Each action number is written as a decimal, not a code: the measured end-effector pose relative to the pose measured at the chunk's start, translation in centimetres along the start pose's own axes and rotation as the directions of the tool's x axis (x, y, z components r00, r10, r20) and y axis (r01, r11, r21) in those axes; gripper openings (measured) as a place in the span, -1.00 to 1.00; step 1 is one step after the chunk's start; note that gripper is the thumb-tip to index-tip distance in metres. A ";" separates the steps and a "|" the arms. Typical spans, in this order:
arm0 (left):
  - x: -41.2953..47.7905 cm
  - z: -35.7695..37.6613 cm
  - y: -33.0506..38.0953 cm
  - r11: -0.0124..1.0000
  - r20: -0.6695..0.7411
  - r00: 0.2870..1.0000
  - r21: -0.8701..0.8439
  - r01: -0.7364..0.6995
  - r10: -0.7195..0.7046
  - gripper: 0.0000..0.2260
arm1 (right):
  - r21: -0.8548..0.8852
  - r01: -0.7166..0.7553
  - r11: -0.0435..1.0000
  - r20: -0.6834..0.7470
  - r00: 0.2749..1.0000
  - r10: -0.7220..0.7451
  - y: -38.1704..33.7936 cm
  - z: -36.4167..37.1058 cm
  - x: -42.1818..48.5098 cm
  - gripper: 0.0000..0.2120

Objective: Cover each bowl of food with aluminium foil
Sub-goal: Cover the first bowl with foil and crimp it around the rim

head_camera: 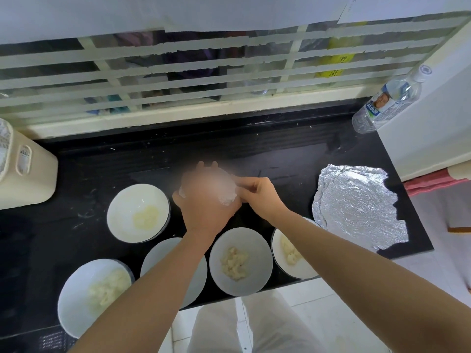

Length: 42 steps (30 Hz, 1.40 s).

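Left hand: the left hand [206, 210] cups the wrapped bowl [211, 179] from the near side, fingers curled round its far rim, so the grip is full of it.
Right hand: the right hand [260, 197] pinches the foil edge [226, 198] on the bowl's right side, a narrow grip.
Wrapped bowl: between both hands over the middle of the black desk [280, 159]. It is blurred, so I cannot tell whether it rests there or how snug the foil sits.
Open bowls: five with food lie nearer the person than the hands. The middle bowl [240, 261] is just under the wrists and the left bowl [137, 212] is beside the left hand.
Foil: the stack of foil sheets [356, 205] lies flat, well to the right, its long axis running roughly far to near.
Next reach, I judge: rightward for a sheet, since the right hand is the nearer one.
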<state>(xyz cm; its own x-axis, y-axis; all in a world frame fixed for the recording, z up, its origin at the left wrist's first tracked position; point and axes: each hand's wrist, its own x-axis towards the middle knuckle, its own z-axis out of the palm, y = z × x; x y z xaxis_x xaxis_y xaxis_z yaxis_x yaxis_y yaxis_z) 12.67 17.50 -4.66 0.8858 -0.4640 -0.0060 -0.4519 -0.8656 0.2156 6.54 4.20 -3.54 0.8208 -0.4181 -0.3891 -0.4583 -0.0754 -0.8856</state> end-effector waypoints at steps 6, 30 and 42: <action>0.2 -1.0 0.4 0.985 0.114 0.983 -0.078 0.151 -0.142 -0.01 | -0.128 0.006 0.992 0.123 0.992 0.010 -2.2 -0.7 2.3 -0.69; -0.2 -0.1 -0.9 0.989 0.063 0.991 0.082 -0.126 0.121 -0.17 | 0.147 -0.181 0.972 -0.062 0.980 0.192 -0.6 0.2 -0.7 -0.87; -0.1 -0.8 -0.8 0.997 0.154 0.986 0.037 -0.074 0.067 0.01 | -0.149 -0.136 0.979 -0.081 0.989 0.126 -1.2 -0.2 0.4 -0.94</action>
<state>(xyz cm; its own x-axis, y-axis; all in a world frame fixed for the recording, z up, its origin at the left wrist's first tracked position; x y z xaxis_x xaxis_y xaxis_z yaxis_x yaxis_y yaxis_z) 13.00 18.38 -4.03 0.8267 -0.5446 -0.1414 -0.5197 -0.8354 0.1791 7.40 3.93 -2.56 0.7266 -0.4958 -0.4756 -0.6116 -0.1514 -0.7766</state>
